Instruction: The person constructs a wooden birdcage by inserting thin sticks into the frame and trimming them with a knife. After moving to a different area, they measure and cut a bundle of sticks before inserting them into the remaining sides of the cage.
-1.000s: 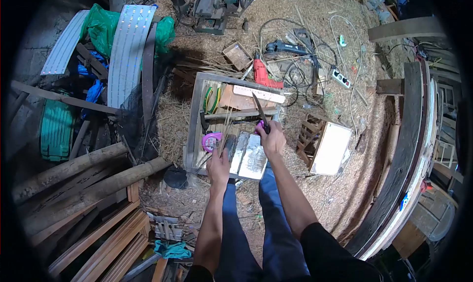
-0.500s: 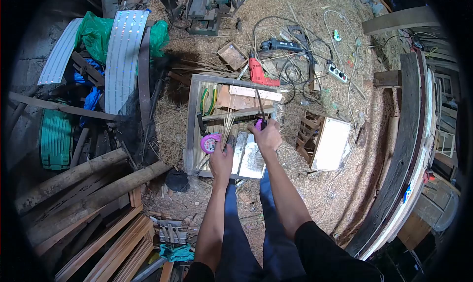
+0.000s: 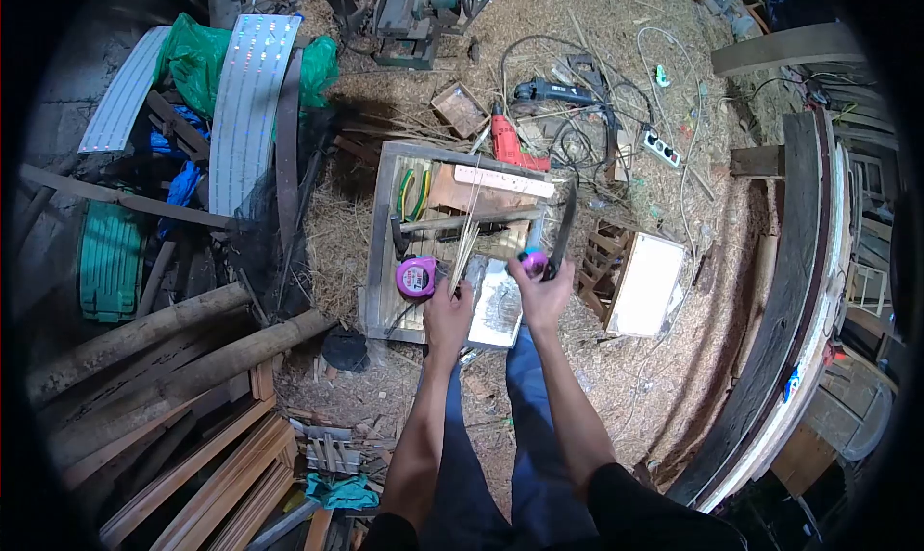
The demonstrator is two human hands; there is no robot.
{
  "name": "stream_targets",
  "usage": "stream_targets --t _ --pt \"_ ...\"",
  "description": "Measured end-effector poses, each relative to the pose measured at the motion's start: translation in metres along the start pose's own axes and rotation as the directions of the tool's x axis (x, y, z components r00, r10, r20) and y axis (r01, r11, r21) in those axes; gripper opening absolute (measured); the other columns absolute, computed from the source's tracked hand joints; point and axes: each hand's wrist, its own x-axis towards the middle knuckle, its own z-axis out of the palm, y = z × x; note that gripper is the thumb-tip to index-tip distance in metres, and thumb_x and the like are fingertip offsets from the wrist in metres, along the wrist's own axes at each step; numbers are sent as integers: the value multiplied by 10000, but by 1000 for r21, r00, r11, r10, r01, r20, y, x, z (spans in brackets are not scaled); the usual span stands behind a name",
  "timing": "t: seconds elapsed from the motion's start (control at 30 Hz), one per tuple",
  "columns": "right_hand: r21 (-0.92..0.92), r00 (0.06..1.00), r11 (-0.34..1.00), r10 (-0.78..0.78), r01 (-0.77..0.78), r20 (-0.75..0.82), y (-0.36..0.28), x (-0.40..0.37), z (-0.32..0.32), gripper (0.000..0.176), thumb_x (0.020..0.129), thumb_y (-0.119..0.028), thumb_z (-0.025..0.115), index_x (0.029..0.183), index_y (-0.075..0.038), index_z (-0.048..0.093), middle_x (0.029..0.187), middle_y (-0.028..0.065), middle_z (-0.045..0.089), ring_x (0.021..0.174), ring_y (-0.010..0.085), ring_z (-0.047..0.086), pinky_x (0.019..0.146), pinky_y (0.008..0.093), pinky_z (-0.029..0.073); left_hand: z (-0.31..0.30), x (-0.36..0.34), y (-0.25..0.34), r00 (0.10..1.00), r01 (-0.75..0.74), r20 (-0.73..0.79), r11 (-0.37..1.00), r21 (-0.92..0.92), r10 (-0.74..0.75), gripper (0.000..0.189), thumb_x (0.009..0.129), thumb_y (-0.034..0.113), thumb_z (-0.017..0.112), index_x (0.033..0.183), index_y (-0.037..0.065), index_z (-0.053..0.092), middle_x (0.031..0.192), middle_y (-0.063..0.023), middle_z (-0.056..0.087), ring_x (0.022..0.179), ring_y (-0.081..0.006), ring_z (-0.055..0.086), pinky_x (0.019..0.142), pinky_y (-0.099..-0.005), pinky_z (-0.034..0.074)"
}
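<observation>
A bundle of thin wooden sticks (image 3: 466,247) is held in my left hand (image 3: 449,312), pointing up and away over a wooden tray-like table (image 3: 376,233). My right hand (image 3: 546,293) is closed around a dark-bladed knife (image 3: 566,226) with a purple and blue part at its handle (image 3: 531,259). The blade points away, past the table's right edge. A pink tape measure (image 3: 416,278) lies just left of my left hand. On the table are a hammer (image 3: 472,221), green-yellow pliers (image 3: 414,194) and a whitish slab (image 3: 497,306) between my hands.
Beyond the table lie a red drill (image 3: 515,145), a black power tool (image 3: 558,92), cables and a power strip (image 3: 661,149). A white-topped wooden box (image 3: 648,285) stands right. Logs (image 3: 183,358) and stacked planks (image 3: 207,479) fill the lower left.
My right hand has moved slightly right and nearer me, and the knife has swung right, off the table's top. My left hand, with the sticks, has shifted a little right.
</observation>
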Motion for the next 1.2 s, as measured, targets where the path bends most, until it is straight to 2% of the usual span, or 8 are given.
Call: stream_targets --t 0.13,0.3,0.47,0.73,0.87,0.97,1.07,1.2 --pt "253 985 965 29 -72 171 -7 -23 -34 398 707 -233 950 835 -23 638 793 60 608 689 174 579 662 354 486 5 -19 20 986 -168 -35 951 -259 165 419 978 391 711 1036 -21 663 707 -128 653 558 -177 559 544 -378 435" --pt "456 930 831 181 -319 321 0 -52 -45 367 834 -240 893 907 -23 607 802 -4 628 702 61 557 596 266 471 18 -59 50 993 -68 69 942 -327 96 477 1017 447 657 1110 -20 690 763 -87 665 712 -110 562 632 -329 464" --pt "474 897 785 224 -398 382 -11 -52 -72 374 937 -269 809 779 -115 508 718 -66 495 645 35 458 537 249 361 27 -87 66 999 16 50 861 -508 11 451 998 399 700 1134 -31 690 936 -58 714 848 -126 641 771 -300 524" --pt "476 821 792 56 -383 568 3 -42 -172 330 985 -306 737 1051 -1 631 904 36 690 824 95 629 743 285 525 15 -158 109 996 45 89 938 -343 -15 417 983 328 731 1194 -30 690 1044 -81 731 908 -130 663 799 -305 547" --pt "401 779 876 -49 -267 625 -23 -46 -262 616 984 -340 737 1372 12 413 974 90 675 871 139 643 806 324 532 6 -210 165 972 -152 126 942 -300 197 404 985 347 730 1120 -34 722 914 -45 732 801 -112 646 726 -308 541" --pt "507 833 833 -110 -220 542 -29 -73 -321 953 991 -336 730 1532 -29 8 1105 163 654 985 202 651 878 328 521 2 -245 182 901 -349 189 910 -224 391 373 974 331 737 1067 -30 719 785 -75 722 684 -123 647 639 -326 525" --pt "515 940 845 -282 148 191 -23 -114 -366 962 989 -343 731 1583 -59 29 1077 145 639 968 230 645 889 366 528 -18 -307 216 840 -484 226 870 -96 492 443 977 419 712 1034 -20 720 776 -61 727 690 -133 657 651 -346 523" --pt "432 910 902 -188 11 369 -52 -206 -465 601 1029 -510 604 1430 -65 550 1283 235 578 1221 340 585 1034 417 479 -49 -374 201 729 -557 302 789 -260 614 445 987 432 692 1115 7 730 857 -61 719 770 -106 629 688 -301 508"
